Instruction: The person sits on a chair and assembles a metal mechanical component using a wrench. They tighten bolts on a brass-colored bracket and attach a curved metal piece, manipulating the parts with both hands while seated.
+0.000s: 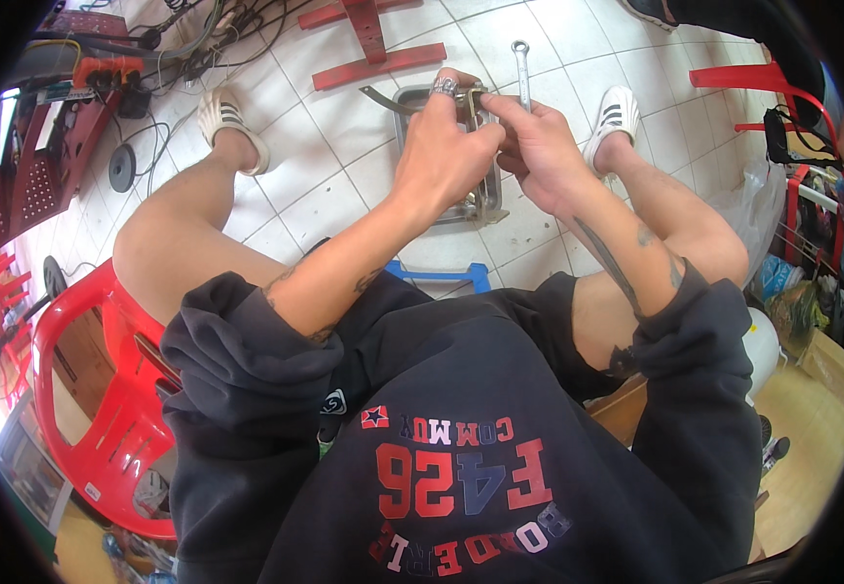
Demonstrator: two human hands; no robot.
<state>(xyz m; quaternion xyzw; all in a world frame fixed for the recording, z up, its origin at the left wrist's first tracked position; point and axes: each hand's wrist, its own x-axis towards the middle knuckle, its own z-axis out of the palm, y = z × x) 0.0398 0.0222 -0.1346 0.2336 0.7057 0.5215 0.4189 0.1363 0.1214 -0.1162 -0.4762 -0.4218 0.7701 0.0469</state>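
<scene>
Between my knees, my left hand [446, 146] is closed around a small metal part [476, 105] with a brassy, bracket-like look. A dark curved strip [384, 100] sticks out to the left of these fingers; whether it joins the part cannot be seen. My right hand [545, 154] grips a combination wrench [522, 70], its ring end pointing up and away from me. The right fingertips meet the metal part from the right side. Under both hands lies a shallow metal tray [458, 213] on the floor, mostly covered; its contents are hard to make out.
A red metal stand [368, 44] rises from the white tiles ahead. Cables and a dark red perforated frame [28, 195] fill the far left. A red plastic chair [115, 409] stands beside my left leg. A blue stool edge [451, 275] shows below the tray; another person's dark-clothed leg [733, 21] is at upper right.
</scene>
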